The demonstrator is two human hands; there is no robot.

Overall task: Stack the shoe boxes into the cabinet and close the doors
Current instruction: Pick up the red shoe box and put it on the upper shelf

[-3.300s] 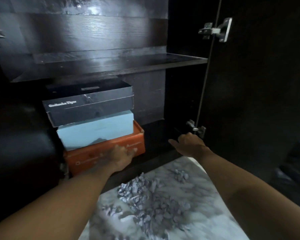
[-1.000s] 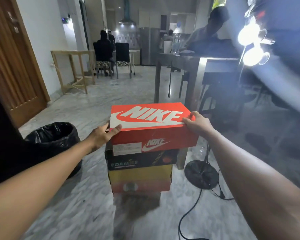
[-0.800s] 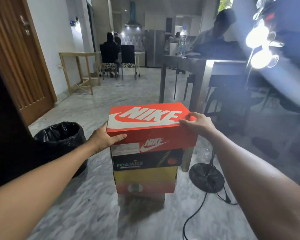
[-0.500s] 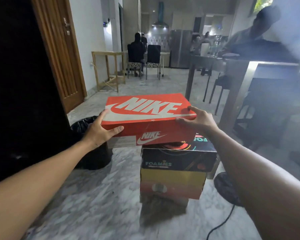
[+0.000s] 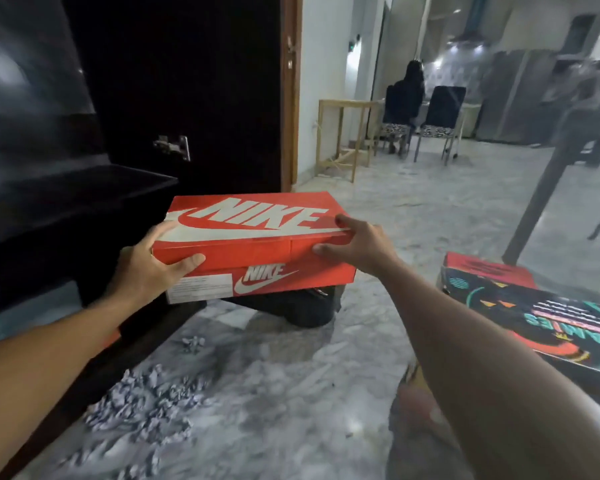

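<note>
I hold an orange Nike shoe box [image 5: 257, 244] in the air with both hands, level and lid up. My left hand [image 5: 149, 268] grips its left end and my right hand [image 5: 357, 244] grips its right end. The dark open cabinet [image 5: 66, 202] fills the left side, with a shelf edge just left of the box and its open door [image 5: 187, 98] behind. A pale blue box [image 5: 25, 317] and an orange box corner [image 5: 113, 337] show low inside the cabinet. The black patterned Foamies box [image 5: 541, 317] tops the remaining stack at the right.
A black bin bag [image 5: 302, 310] sits on the marble floor under the held box. A dark table leg [image 5: 548, 188] stands at the right. Further back are a wooden side table [image 5: 343, 133], chairs and a seated person [image 5: 406, 95].
I lifted the Nike box off the stack and swung left with it. The cabinet has come into view on the left, and the stack has slid to the right edge.
</note>
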